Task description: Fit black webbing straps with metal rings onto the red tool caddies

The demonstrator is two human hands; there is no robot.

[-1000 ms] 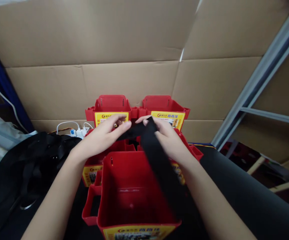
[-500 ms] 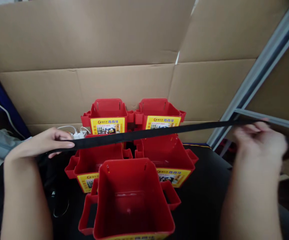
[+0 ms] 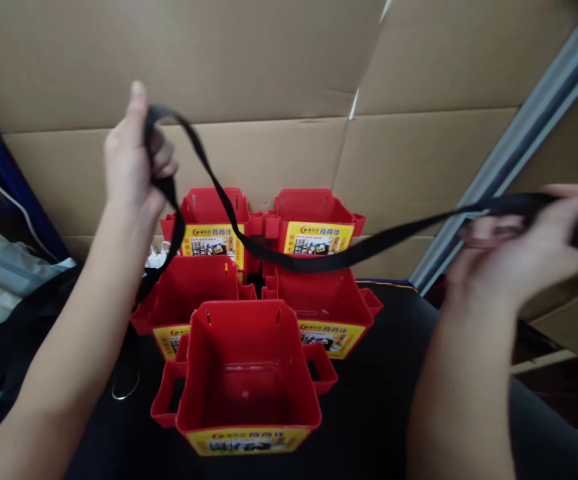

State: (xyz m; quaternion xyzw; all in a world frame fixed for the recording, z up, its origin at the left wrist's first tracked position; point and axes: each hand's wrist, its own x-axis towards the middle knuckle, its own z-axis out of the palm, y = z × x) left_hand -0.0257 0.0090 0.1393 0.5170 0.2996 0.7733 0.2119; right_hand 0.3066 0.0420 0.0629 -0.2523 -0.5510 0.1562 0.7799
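Observation:
A long black webbing strap (image 3: 313, 260) sags in a curve between my two hands, above the red plastic boxes. My left hand (image 3: 139, 150), raised in front of the cardboard, is closed around the strap, and more of it hangs below that hand toward the left. At the far right my right hand (image 3: 529, 240) is blurred, with its fingers closed on the strap. Below the strap stands the nearest red box (image 3: 249, 393), open at the top, with side loops, slots in its back wall and a yellow label.
Several more red boxes (image 3: 196, 287) stand in two rows behind it on the black table (image 3: 373, 413). Cardboard (image 3: 249, 60) walls the back. A grey metal post (image 3: 489, 160) slants at right. Dark fabric (image 3: 29, 327) and a metal ring (image 3: 126, 387) lie at left.
My left hand has risen, and the strap has gone from taut to slack. My right hand has moved slightly up and turned. The view has shifted a little.

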